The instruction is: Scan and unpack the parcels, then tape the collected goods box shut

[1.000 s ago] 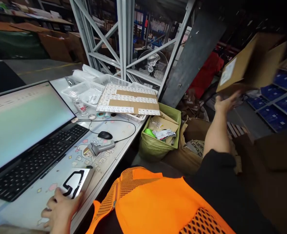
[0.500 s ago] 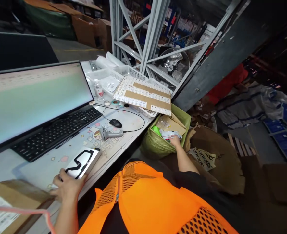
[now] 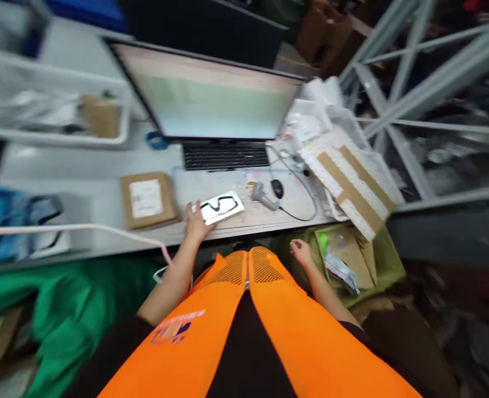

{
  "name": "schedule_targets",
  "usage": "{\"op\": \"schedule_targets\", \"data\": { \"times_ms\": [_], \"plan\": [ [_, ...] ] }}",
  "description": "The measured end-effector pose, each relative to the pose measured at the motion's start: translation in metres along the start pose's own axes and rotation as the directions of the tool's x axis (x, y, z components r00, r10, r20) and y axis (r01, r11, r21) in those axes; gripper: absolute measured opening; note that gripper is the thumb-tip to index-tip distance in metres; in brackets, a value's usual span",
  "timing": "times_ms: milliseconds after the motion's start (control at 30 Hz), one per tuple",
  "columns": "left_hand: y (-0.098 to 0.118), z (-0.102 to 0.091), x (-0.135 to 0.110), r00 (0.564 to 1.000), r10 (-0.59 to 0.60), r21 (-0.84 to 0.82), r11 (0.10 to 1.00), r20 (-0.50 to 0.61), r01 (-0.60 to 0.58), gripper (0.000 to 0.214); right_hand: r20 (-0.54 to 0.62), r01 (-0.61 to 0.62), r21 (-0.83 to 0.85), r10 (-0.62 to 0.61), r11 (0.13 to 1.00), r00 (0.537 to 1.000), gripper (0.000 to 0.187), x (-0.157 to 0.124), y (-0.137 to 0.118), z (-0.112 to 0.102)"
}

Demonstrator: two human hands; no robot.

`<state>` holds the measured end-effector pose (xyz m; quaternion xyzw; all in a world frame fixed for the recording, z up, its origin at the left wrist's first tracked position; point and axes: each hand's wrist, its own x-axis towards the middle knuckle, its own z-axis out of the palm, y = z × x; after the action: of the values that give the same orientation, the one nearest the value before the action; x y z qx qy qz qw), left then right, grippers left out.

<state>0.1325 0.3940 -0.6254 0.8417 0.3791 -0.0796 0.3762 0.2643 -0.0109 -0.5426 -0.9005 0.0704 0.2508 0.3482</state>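
Note:
A white box with a black curved outline (image 3: 228, 205) lies on the desk, right of the middle of the worn-looking mat. My left hand (image 3: 195, 222) grips its left end, fingers over the top and thumb along the near side. My right hand (image 3: 301, 253) hangs off the desk's front edge, beside the olive sack; its fingers are loosely bent and nothing shows in them. Inside the sack (image 3: 388, 251) lie a crumpled plastic bag (image 3: 341, 268), something bright green and cardboard. A brown carton with a white label (image 3: 148, 200) sits left of my left hand.
Behind the box stand a keyboard (image 3: 227, 156) and a monitor (image 3: 211, 99). A grey scanner (image 3: 265, 197) and a black mouse (image 3: 277, 188) lie to its right. Label-covered cardboard (image 3: 348, 177) overhangs the sack. A pinkish cable (image 3: 82, 227) crosses the left side.
My right hand has let go of the crumpled bag in the sack and moved out to the left. My left hand stays on the white box. The view has swung left.

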Motion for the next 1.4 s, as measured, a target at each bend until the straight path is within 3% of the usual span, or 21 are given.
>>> {"op": "schedule_targets", "data": {
  "times_ms": [133, 233, 300, 367, 467, 533, 600, 700, 767, 833, 1000, 1067, 1133, 1200, 1233, 1400],
  "plan": [
    [-0.013, 0.002, 0.003, 0.998, -0.002, -0.083, 0.997, -0.056, -0.002, 0.12, 0.076, 0.204, -0.07, -0.199, 0.976, 0.977, 0.049, 0.059, -0.047, 0.034],
    [-0.018, 0.006, -0.007, 0.997, 0.014, -0.101, 0.995, -0.077, -0.022, 0.116, 0.167, 0.443, -0.137, -0.42, 0.886, 0.892, 0.048, 0.098, -0.099, 0.052],
    [-0.019, 0.01, -0.017, 0.995, 0.019, -0.13, 0.991, -0.099, -0.032, 0.11, 0.226, 0.545, -0.253, -0.499, 0.799, 0.837, 0.046, 0.12, -0.132, 0.066],
    [-0.02, 0.016, -0.026, 0.991, 0.017, -0.178, 0.983, -0.131, -0.04, 0.107, 0.252, 0.543, -0.422, -0.482, 0.726, 0.839, 0.05, 0.14, -0.158, 0.083],
    [-0.021, 0.025, -0.035, 0.982, -0.002, -0.256, 0.966, -0.188, -0.047, 0.107, 0.273, 0.369, -0.694, -0.249, 0.618, 0.929, 0.069, 0.162, -0.173, 0.109],
    [-0.022, 0.028, -0.038, 0.974, -0.03, -0.296, 0.954, -0.227, -0.04, 0.106, 0.273, 0.283, -0.785, -0.101, 0.551, 0.957, 0.075, 0.169, -0.17, 0.123],
    [-0.025, 0.029, -0.041, 0.966, -0.063, -0.337, 0.941, -0.249, -0.026, 0.106, 0.263, 0.259, -0.809, -0.068, 0.527, 0.962, 0.075, 0.169, -0.16, 0.134],
    [-0.029, 0.028, -0.048, 0.965, -0.122, -0.461, 0.888, -0.231, 0.002, 0.11, 0.244, 0.269, -0.81, -0.117, 0.521, 0.963, 0.072, 0.164, -0.147, 0.141],
    [-0.03, 0.027, -0.055, 0.97, -0.166, -0.61, 0.792, -0.176, 0.025, 0.112, 0.256, 0.294, -0.796, -0.145, 0.529, 0.956, 0.069, 0.162, -0.144, 0.14],
    [-0.03, 0.027, -0.062, 0.977, -0.198, -0.774, 0.629, -0.079, 0.065, 0.111, 0.285, 0.334, -0.754, -0.176, 0.566, 0.942, 0.063, 0.162, -0.144, 0.134],
    [-0.03, 0.034, -0.071, 0.959, -0.136, -0.952, 0.149, 0.247, 0.266, 0.086, 0.396, 0.305, -0.466, -0.112, 0.831, 0.911, 0.024, 0.162, -0.151, 0.1],
    [-0.034, 0.039, -0.071, 0.948, -0.054, -0.949, 0.003, 0.315, 0.316, 0.077, 0.518, 0.26, -0.302, -0.071, 0.917, 0.852, 0.027, 0.158, -0.157, 0.081],
    [-0.039, 0.043, -0.069, 0.94, 0.011, -0.935, -0.103, 0.34, 0.34, 0.075, 0.654, 0.212, -0.118, -0.085, 0.97, 0.752, 0.039, 0.151, -0.166, 0.063],
    [-0.043, 0.043, -0.065, 0.939, 0.046, -0.925, -0.159, 0.341, 0.344, 0.075, 0.741, 0.15, 0.036, -0.127, 0.988, 0.66, 0.051, 0.143, -0.181, 0.046],
    [-0.045, 0.042, -0.063, 0.941, 0.056, -0.927, -0.159, 0.334, 0.339, 0.074, 0.759, 0.14, 0.072, -0.145, 0.988, 0.635, 0.056, 0.139, -0.189, 0.039],
    [-0.046, 0.016, -0.061, 0.958, 0.11, -0.965, 0.029, 0.264, 0.262, 0.073, 0.808, 0.235, 0.114, -0.228, 0.965, 0.543, 0.061, 0.136, -0.237, 0.007]
  ]
}}
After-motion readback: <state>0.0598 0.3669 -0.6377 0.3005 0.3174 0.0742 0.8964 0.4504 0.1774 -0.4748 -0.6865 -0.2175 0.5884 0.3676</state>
